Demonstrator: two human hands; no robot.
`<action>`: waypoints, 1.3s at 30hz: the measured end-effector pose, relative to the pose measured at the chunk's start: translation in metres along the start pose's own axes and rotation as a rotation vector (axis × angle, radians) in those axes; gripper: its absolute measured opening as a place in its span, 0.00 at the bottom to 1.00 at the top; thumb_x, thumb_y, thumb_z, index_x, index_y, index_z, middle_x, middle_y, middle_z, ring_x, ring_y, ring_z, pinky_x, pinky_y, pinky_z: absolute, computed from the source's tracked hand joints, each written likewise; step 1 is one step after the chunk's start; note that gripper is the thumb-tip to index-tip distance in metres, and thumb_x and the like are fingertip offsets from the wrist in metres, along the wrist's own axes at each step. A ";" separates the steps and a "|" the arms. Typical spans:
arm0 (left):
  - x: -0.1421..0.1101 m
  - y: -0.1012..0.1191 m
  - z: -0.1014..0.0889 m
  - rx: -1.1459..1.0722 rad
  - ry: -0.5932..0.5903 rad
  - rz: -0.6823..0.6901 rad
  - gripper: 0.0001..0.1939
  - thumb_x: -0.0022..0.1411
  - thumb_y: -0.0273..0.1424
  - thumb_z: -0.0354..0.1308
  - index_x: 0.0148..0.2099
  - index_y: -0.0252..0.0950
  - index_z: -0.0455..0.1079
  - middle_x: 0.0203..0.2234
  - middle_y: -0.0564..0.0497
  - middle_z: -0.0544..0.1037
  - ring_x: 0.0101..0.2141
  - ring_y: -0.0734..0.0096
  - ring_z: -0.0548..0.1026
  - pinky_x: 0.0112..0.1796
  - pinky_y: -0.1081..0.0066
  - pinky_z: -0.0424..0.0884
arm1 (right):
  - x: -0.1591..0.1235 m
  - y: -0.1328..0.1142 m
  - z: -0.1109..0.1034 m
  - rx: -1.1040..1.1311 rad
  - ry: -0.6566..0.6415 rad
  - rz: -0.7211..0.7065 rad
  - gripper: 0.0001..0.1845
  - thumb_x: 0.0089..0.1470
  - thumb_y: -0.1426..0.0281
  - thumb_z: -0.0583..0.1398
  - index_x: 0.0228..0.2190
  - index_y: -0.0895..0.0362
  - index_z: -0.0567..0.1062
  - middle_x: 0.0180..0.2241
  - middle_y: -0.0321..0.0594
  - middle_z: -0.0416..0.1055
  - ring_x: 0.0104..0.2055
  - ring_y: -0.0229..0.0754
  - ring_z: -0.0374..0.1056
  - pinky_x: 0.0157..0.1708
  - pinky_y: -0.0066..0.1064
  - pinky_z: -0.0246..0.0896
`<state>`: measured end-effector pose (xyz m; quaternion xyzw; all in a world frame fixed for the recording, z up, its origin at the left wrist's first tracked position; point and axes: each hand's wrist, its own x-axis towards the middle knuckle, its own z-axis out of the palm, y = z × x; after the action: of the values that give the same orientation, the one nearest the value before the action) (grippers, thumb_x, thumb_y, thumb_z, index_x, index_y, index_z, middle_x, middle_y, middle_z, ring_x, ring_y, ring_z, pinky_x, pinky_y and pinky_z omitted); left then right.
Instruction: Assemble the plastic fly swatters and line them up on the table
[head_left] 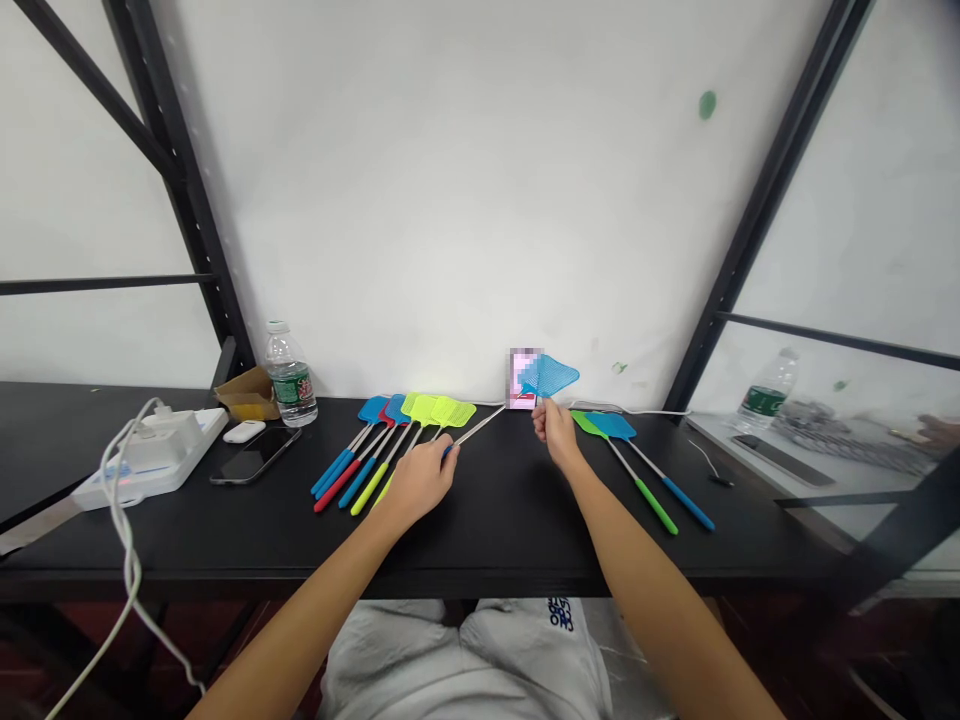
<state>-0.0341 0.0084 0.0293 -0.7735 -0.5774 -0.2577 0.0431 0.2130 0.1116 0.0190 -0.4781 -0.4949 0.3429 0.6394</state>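
The left hand (418, 482) is closed around the lower shaft of a blue metal-shafted fly swatter (551, 376), which is raised at a slant above the black counter (495, 530); the right hand (556, 434) pinches the swatter at the base of its mesh head, just beside a pixelated pink card (523, 378) at the wall. A fanned group of swatters (390, 450) with blue, red and yellow handles lies just left of the left hand, and two swatters (637, 475) with green and blue handles lie right of the right hand.
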 end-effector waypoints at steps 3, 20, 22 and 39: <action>-0.001 0.001 0.001 -0.009 0.012 0.018 0.15 0.70 0.39 0.41 0.39 0.39 0.66 0.30 0.49 0.76 0.34 0.63 0.75 0.32 0.71 0.60 | -0.009 -0.007 0.013 0.170 -0.201 0.005 0.13 0.49 0.61 0.57 0.21 0.57 0.67 0.14 0.31 0.59 0.14 0.31 0.51 0.13 0.23 0.41; -0.002 0.001 -0.001 -0.223 -0.077 0.107 0.17 0.69 0.41 0.42 0.39 0.41 0.70 0.28 0.52 0.76 0.31 0.67 0.74 0.33 0.72 0.62 | -0.008 -0.011 0.013 0.334 -0.101 0.005 0.16 0.51 0.59 0.60 0.22 0.56 0.64 0.13 0.28 0.55 0.13 0.29 0.48 0.11 0.21 0.39; -0.001 0.002 -0.001 -0.266 -0.086 0.114 0.18 0.69 0.41 0.42 0.37 0.40 0.69 0.26 0.53 0.76 0.29 0.68 0.73 0.33 0.72 0.62 | -0.008 -0.011 0.012 0.328 -0.112 0.002 0.17 0.51 0.58 0.60 0.22 0.56 0.64 0.13 0.28 0.54 0.13 0.29 0.48 0.11 0.21 0.39; 0.000 -0.007 0.006 -0.277 -0.135 0.126 0.20 0.69 0.43 0.41 0.34 0.39 0.68 0.26 0.53 0.74 0.30 0.69 0.72 0.32 0.73 0.59 | 0.005 -0.010 -0.007 0.310 0.028 0.073 0.18 0.53 0.58 0.58 0.21 0.55 0.62 0.12 0.28 0.53 0.13 0.30 0.48 0.11 0.22 0.40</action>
<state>-0.0385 0.0130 0.0227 -0.8224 -0.4880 -0.2791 -0.0870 0.2204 0.1111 0.0293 -0.3960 -0.4094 0.4314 0.6996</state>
